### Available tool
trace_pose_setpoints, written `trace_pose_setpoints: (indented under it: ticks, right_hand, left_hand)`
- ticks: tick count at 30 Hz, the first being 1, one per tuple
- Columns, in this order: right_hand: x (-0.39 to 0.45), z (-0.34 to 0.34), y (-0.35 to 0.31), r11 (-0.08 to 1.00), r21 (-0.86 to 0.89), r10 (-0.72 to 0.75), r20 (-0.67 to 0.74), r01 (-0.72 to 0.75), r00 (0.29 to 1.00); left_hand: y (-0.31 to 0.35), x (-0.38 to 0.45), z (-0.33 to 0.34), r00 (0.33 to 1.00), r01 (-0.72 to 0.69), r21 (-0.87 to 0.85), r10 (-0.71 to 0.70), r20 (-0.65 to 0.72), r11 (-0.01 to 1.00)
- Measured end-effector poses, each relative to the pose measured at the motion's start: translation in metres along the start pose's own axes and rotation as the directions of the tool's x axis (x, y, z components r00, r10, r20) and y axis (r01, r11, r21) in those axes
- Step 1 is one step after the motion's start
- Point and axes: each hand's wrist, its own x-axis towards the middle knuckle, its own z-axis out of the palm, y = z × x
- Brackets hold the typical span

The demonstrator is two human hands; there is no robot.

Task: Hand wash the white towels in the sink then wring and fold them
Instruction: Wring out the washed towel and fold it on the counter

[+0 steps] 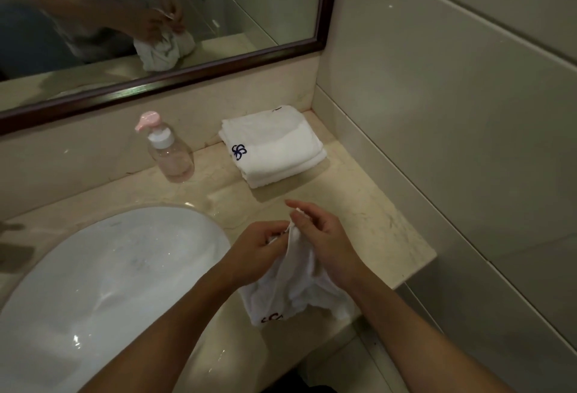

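Two hands meet over the counter's front edge, just right of the sink (93, 283), and between them you hold a damp white towel (296, 289) that hangs down bunched and creased, its lower hem showing part of a red embroidered mark. Your left hand (259, 249) curls its fingers round the towel's upper edge from the left, knuckles toward you. Your right hand (321, 242) pinches the same edge between thumb and fingers, with the forefinger stretched out toward the wall. The two hands touch or nearly touch at the top of the cloth. Behind them, near the back corner of the marble counter (374, 205), a stack of folded white towels (274, 146) lies flat, a dark blue flower-like emblem on its top left. A clear pump bottle (168, 149) with a pink head stands upright to the left of that stack, close to the backsplash. The mirror (265, 5) above, in a dark wooden frame, reflects your hands gripping the towel.
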Motion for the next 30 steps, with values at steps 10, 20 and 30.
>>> trace_pose_setpoints:
  ticks: [10,20,30]
  right_hand:
    - [0.007,-0.013,-0.007,0.951,0.162,0.243,0.131,-0.263,0.961]
    - [0.014,-0.024,-0.030,0.977,-0.193,-0.119,-0.113,0.096,0.986]
    - [0.030,-0.076,-0.089,0.930,-0.117,-0.366,-0.410,0.350,0.835]
  left_hand:
    - [0.006,0.001,0.002,0.996,-0.040,-0.045,0.037,-0.085,0.998]
    - [0.016,0.007,-0.019,0.985,0.095,0.107,-0.078,-0.151,0.990]
    - [0.065,0.008,-0.114,0.968,0.128,-0.095,-0.145,-0.206,0.987]
